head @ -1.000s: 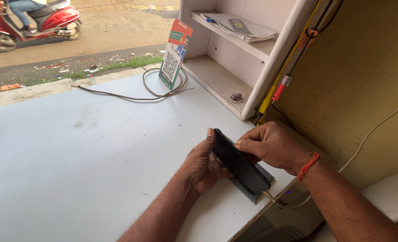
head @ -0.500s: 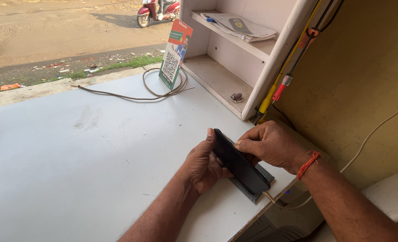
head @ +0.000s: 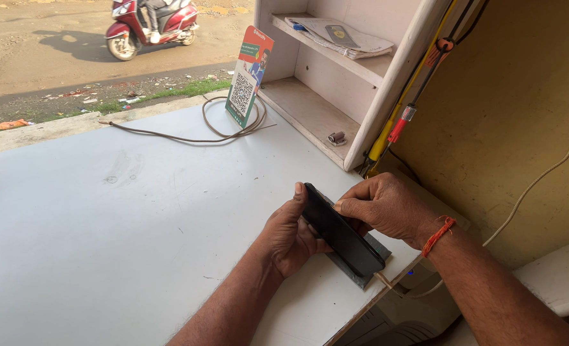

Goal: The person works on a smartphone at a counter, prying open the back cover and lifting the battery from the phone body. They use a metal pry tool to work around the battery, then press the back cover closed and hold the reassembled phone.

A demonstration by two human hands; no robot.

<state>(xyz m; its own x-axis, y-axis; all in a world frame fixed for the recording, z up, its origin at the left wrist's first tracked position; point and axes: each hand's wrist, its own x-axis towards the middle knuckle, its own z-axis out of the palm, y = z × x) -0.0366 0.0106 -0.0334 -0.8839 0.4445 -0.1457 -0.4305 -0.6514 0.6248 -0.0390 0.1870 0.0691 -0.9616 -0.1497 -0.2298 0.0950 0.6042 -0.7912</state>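
A black smartphone stands tilted on its long edge over a thin grey plate near the white counter's right edge. My left hand grips the phone from the left, thumb on its upper end. My right hand, with an orange thread band at the wrist, pinches the phone's top edge from the right. Both hands hold the phone between them.
The white counter carries a coiled brown cable and a standing code card. A white shelf unit holds papers; screwdrivers hang beside it. A red scooter passes on the road behind.
My hands and the phone have stayed almost still. The red scooter on the road has moved across the background.
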